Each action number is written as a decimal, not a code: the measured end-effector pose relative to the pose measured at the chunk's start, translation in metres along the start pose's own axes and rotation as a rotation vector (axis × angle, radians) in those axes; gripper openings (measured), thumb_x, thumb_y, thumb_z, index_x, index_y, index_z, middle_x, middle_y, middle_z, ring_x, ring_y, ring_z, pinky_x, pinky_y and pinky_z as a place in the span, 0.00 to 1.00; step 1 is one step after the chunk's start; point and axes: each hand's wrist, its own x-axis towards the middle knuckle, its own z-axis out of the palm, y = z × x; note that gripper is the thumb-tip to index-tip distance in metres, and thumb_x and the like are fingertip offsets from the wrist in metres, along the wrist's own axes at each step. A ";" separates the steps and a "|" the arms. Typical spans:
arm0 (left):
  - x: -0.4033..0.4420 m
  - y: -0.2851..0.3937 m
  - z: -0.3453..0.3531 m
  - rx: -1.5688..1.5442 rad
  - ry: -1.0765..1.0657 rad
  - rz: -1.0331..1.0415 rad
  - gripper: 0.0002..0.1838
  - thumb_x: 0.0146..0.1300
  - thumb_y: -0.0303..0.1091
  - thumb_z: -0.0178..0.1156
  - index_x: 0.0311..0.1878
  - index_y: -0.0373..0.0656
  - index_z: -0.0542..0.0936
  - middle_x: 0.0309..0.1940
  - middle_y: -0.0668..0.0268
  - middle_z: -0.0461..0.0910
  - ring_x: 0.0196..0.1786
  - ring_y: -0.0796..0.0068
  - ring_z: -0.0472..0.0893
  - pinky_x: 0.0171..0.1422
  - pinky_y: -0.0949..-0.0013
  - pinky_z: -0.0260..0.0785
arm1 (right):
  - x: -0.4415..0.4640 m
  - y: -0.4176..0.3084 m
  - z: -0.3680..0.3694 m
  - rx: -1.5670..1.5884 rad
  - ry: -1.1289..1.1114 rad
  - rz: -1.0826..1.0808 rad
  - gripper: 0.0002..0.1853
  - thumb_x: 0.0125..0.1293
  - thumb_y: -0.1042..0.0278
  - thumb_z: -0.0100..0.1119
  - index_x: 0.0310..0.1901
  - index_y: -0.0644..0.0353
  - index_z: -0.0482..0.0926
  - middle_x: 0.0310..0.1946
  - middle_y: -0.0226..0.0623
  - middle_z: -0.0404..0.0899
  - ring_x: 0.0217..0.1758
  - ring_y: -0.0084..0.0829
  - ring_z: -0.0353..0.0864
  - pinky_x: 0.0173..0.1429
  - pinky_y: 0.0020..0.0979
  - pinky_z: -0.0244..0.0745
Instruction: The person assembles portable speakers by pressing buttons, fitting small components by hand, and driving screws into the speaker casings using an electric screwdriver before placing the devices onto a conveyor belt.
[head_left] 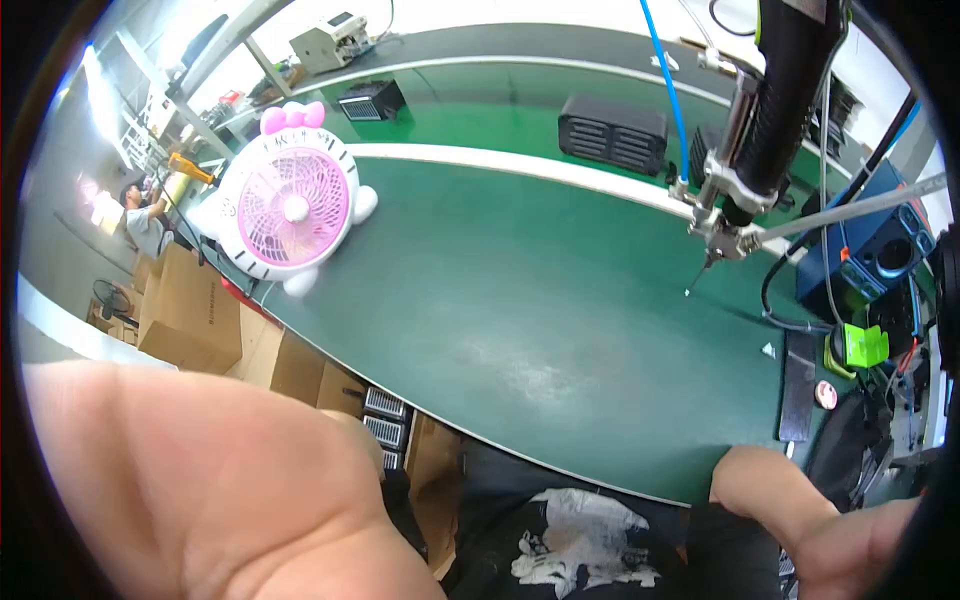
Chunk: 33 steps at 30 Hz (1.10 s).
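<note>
My left hand (220,480) is very close to the camera and fills the lower left; its palm side and wrist creases show, but its fingers are out of view. At the lower right edge, part of my right hand (865,550) and forearm appear, again with the fingers hidden. What either hand holds cannot be seen. On the green worktable (540,300), a white cat-shaped fan (295,208) with a pink bow and pink grille stands at the left. A black screwdriver tool (785,110) hangs over the table's right side, its thin bit pointing down.
Black slatted units (612,135) stand on the green strip behind the white rail (480,160). At the right are a blue speaker box (875,245), a green object (862,346), and a dark bar (797,385). Cardboard boxes (190,305) and another person (147,220) are at left.
</note>
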 end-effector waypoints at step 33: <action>-0.007 0.010 0.006 -0.057 0.008 -0.163 0.27 0.72 0.55 0.41 0.63 0.49 0.74 0.61 0.61 0.72 0.58 0.57 0.71 0.71 0.46 0.53 | 0.003 -0.015 -0.011 -0.158 0.067 -0.257 0.24 0.69 0.42 0.53 0.46 0.58 0.76 0.43 0.37 0.80 0.49 0.34 0.77 0.64 0.44 0.67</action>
